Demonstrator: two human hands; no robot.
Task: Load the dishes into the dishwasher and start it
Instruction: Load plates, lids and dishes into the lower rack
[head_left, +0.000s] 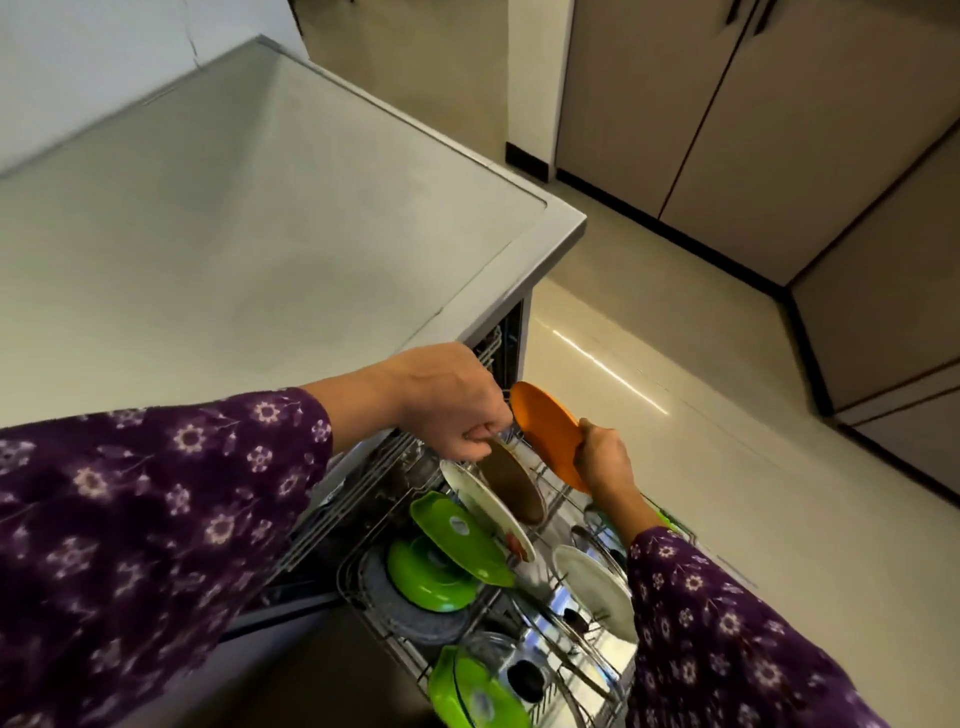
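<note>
A: Which step?

B: Loading, partway through. The grey wire lower rack (347, 574) is pulled out of the dishwasher and already crowded.

A: Hands?

B: Apart but close, each clamped on its own dish. The left hand (457, 410) pinches the top rim of a round dark-brown plate (511, 491), which stands on edge in the rack's far part. The right hand (602, 457) grips the edge of a round orange plate (548, 434) that looks plastic. It's tilted over the rack's far end, just past the brown one. Can't tell whether the orange one touches the tines yet.

A: Rest of the rack?

B: A round white plate (483, 506) leans just on the near side of the brown one. Next comes a bright green plate (457, 535). A green bowl-like dish (431, 574) sits over a grey speckled pan (410, 610) at the rack's left side. A second white plate (597, 587) is on the rack's right side.

A: Next move?

B: My read: the orange plate goes into a free slot at the rack's far end, upright between the tines. The brown one needs steadying so the two don't knock. After that both hands let go. Pushing the rack in, shutting the door and starting the machine aren't done yet.
</note>
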